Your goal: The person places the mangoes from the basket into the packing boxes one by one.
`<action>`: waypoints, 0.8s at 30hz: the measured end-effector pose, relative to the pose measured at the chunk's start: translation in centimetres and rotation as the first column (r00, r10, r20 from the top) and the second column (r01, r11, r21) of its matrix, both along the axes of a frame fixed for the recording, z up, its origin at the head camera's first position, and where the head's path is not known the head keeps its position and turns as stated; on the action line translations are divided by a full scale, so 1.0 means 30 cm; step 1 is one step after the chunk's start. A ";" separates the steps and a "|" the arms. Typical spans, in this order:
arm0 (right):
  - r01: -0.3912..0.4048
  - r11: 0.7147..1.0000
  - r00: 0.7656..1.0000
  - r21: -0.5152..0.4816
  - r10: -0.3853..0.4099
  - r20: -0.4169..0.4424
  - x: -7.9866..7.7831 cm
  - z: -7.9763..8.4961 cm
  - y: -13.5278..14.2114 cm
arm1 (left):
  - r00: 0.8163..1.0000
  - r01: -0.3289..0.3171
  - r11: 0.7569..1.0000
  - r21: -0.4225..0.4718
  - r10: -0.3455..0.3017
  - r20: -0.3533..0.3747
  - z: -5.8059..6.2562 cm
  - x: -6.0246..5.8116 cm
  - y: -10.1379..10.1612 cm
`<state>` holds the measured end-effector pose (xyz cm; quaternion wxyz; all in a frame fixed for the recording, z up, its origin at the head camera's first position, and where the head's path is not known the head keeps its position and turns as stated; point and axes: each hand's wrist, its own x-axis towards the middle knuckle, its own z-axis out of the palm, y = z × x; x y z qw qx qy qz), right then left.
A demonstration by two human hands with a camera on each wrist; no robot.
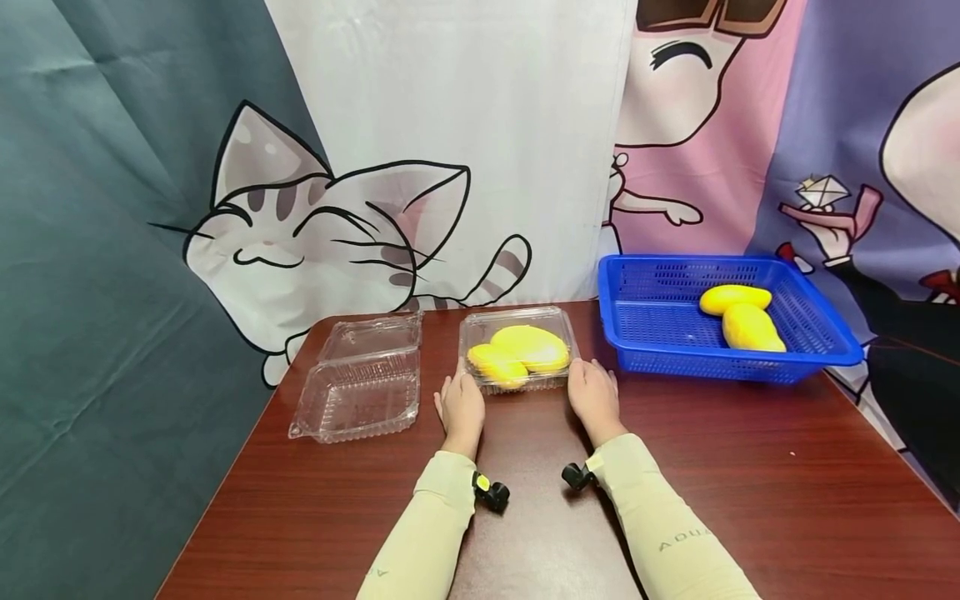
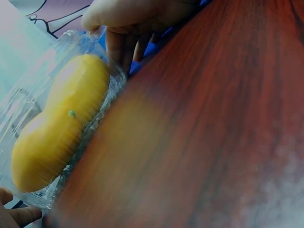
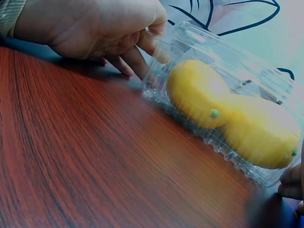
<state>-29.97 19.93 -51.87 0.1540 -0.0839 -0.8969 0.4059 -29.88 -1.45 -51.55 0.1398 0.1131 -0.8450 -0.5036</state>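
A clear plastic clamshell box [image 1: 517,317], its lid down, sits on the table with two yellow mangoes [image 1: 529,347] inside. My left hand [image 1: 461,408] grips the box's front left corner. At the opposite front corner, my right hand [image 1: 595,396] holds it with thumb and fingers. Small green stem ends show on the mangoes [image 3: 197,92] through the plastic in the right wrist view. From the left wrist view, the right hand [image 2: 142,19] has its thumb at the box's upper edge and its fingers down along the side.
To the left stands another clear clamshell box [image 1: 360,396], lid raised, with nothing in it. A blue plastic basket [image 1: 652,362] at the back right holds two more yellow mangoes [image 1: 752,327]. Behind the wooden table [image 1: 525,533] hangs a cartoon-printed curtain [image 1: 450,83].
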 end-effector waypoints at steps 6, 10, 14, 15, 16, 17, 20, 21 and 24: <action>-0.009 1.000 1.000 -0.002 0.009 -0.025 -0.002 -0.004 0.004 | 1.000 0.020 1.000 -0.017 -0.020 0.008 -0.004 0.000 0.001; -0.021 0.999 0.999 -0.034 0.020 -0.031 -0.003 -0.011 0.003 | 0.999 0.035 0.999 -0.032 -0.034 0.031 -0.008 0.005 0.001; 0.003 0.999 0.992 -0.033 -0.007 -0.126 -0.005 -0.016 -0.010 | 0.999 0.042 0.998 -0.035 -0.041 0.035 -0.010 0.010 -0.001; 0.005 1.000 0.985 -0.004 -0.006 -0.175 -0.004 -0.014 -0.015 | 0.998 0.046 0.998 -0.035 -0.045 0.037 -0.009 0.012 0.000; 0.004 0.999 0.974 0.043 0.006 -0.225 -0.003 -0.013 -0.023 | 0.998 0.050 0.998 -0.038 -0.048 0.039 -0.010 0.013 0.000; -0.004 0.995 0.960 0.099 0.032 -0.279 -0.001 -0.011 -0.031 | 0.998 0.052 0.998 -0.038 -0.051 0.038 -0.009 0.015 0.000; -0.025 0.953 0.904 0.302 0.151 -0.400 0.006 -0.003 -0.068 | 0.998 0.060 0.997 -0.047 -0.059 0.034 -0.007 0.016 0.001; -0.035 0.932 0.887 0.362 0.196 -0.419 0.010 0.000 -0.083 | 0.998 0.063 0.997 -0.050 -0.061 0.030 -0.007 0.016 0.001; -0.055 0.876 0.834 0.480 0.304 -0.459 0.017 -0.001 -0.128 | 0.999 0.051 0.998 -0.025 -0.051 0.002 -0.007 0.019 0.002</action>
